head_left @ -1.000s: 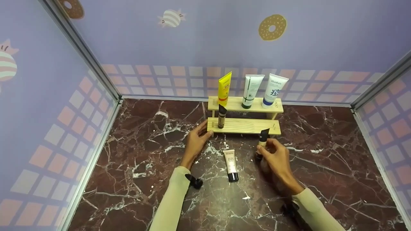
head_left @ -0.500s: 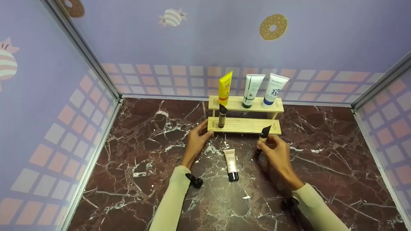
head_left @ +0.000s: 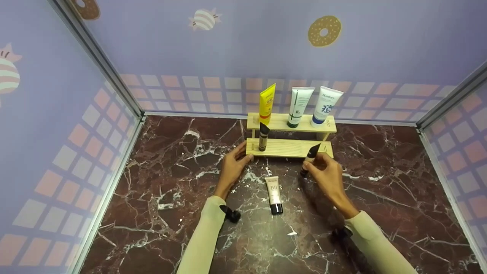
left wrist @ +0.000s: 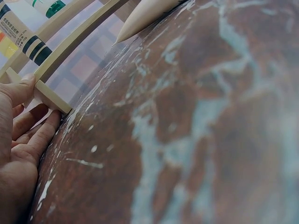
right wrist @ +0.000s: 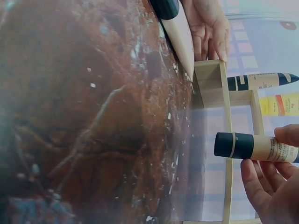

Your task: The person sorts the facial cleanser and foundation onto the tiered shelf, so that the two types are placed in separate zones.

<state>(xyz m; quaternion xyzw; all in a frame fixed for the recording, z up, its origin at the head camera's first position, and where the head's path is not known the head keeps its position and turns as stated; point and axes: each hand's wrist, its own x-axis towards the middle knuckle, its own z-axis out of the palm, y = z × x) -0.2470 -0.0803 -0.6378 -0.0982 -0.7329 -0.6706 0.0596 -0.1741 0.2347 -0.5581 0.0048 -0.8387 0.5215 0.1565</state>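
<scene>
A two-tier wooden rack [head_left: 289, 147] stands against the back wall. My left hand [head_left: 233, 167] holds its lower left end, thumb at the front edge and fingers against the side support [left wrist: 52, 97]. My right hand [head_left: 327, 177] pinches a beige cosmetic tube [right wrist: 271, 148] with a dark cap between thumb and fingers. That tube is raised in front of the lower tier's right part, cap down and slightly tilted. A similar dark-capped tube [head_left: 263, 137] stands on the lower tier at the left. Between the hands, a beige BB cream tube [head_left: 274, 194] lies on the table.
On the upper tier stand a yellow tube [head_left: 266, 104], a white tube with a green cap [head_left: 299, 106] and a white tube with a blue cap [head_left: 325, 106]. The marbled table [head_left: 171, 228] is bounded by patterned walls [head_left: 243, 45] at the back and sides.
My right hand has moved up and forward toward the rack with the tube, lifting it off the table. My left hand stays on the rack, and the BB cream tube lies where it was.
</scene>
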